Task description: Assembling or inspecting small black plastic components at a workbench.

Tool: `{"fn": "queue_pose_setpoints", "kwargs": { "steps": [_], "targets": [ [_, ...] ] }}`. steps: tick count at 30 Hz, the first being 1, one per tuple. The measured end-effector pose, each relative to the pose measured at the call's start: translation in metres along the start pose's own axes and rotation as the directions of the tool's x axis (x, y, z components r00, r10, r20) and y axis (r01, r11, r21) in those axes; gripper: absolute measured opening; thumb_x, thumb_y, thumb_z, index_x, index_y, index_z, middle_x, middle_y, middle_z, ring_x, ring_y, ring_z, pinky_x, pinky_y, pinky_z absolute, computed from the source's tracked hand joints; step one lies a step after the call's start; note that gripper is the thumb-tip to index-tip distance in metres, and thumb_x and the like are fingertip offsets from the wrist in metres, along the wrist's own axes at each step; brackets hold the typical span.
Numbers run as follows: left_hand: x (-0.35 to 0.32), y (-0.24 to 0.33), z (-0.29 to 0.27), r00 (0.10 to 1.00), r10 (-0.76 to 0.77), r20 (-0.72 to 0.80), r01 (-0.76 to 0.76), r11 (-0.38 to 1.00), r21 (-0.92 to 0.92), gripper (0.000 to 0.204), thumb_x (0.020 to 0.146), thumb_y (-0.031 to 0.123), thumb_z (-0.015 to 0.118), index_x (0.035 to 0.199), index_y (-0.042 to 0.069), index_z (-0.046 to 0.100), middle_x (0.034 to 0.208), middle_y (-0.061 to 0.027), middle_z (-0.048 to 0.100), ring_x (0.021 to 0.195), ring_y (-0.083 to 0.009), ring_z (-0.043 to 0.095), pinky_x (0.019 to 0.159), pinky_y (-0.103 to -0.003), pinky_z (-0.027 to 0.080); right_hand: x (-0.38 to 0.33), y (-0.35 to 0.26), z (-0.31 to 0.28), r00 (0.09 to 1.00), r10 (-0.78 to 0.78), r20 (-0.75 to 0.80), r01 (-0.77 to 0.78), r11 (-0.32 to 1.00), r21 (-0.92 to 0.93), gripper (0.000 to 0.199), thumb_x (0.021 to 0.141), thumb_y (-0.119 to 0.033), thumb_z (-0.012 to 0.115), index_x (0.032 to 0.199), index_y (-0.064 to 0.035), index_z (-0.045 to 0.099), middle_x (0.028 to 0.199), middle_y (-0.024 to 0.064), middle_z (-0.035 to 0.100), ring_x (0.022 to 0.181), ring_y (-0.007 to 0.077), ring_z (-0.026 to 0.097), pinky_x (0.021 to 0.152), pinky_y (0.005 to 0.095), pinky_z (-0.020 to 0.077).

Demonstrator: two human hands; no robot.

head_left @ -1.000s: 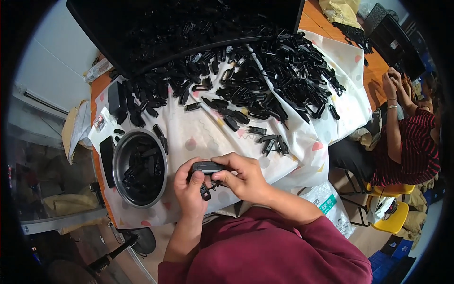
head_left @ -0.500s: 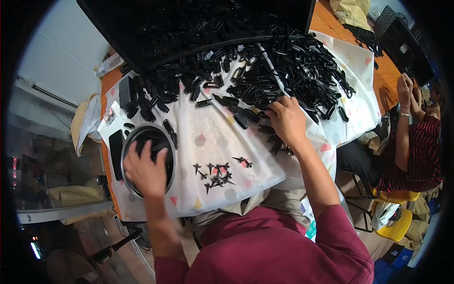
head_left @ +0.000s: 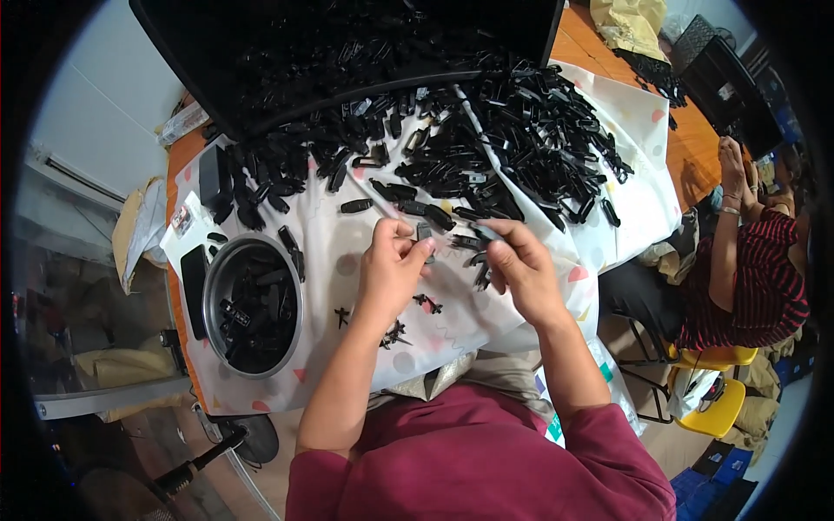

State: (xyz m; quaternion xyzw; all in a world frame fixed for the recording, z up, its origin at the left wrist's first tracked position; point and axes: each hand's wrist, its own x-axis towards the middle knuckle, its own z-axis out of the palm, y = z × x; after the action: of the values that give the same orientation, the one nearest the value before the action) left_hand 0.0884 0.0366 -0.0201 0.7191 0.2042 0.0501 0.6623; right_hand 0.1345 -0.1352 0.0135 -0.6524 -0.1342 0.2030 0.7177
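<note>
Above the patterned white cloth (head_left: 347, 269), my left hand (head_left: 391, 269) pinches a small dark grey plastic piece (head_left: 424, 233) between thumb and fingers. My right hand (head_left: 526, 273) faces it, its thumb and fingers closed on a small black plastic piece (head_left: 487, 232). A small gap separates the two pieces. Below my hands lie small spiky black parts (head_left: 428, 303), some hidden behind my left forearm. To the left stands a round metal bowl (head_left: 301, 308) holding black plastic pieces (head_left: 261, 295).
A large black tray (head_left: 365, 84) full of black pieces leans over a big loose heap (head_left: 521, 148) on the cloth. A phone (head_left: 192, 291) and a black box (head_left: 211, 176) lie left. At right sits another person (head_left: 747, 278) in a striped shirt, near a yellow stool (head_left: 725, 408).
My left hand has left the bowl and moved right, now pinching a grey piece. My right hand has drawn back from the heap with a black piece. The view has shifted slightly.
</note>
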Motion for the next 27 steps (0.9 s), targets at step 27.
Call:
{"fn": "queue_pose_setpoints", "kwargs": {
  "steps": [27],
  "targets": [
    [-0.063,0.047,-0.029,0.731,0.669,0.131,-0.675,0.682,0.282,0.036,0.059,0.004,0.074,0.093,0.003,0.062,0.078,-0.0063,0.061,0.067,-0.0177,0.056,0.056,-0.027,0.045,-0.028,-0.028,0.022,0.976,0.133,0.171,-0.177,0.945,0.276,0.012,0.082,-0.008,0.059,0.086,0.0023,0.058,0.072,0.0054,0.056,0.047,0.008,0.048,0.033,0.0179,0.032]
  ]
}}
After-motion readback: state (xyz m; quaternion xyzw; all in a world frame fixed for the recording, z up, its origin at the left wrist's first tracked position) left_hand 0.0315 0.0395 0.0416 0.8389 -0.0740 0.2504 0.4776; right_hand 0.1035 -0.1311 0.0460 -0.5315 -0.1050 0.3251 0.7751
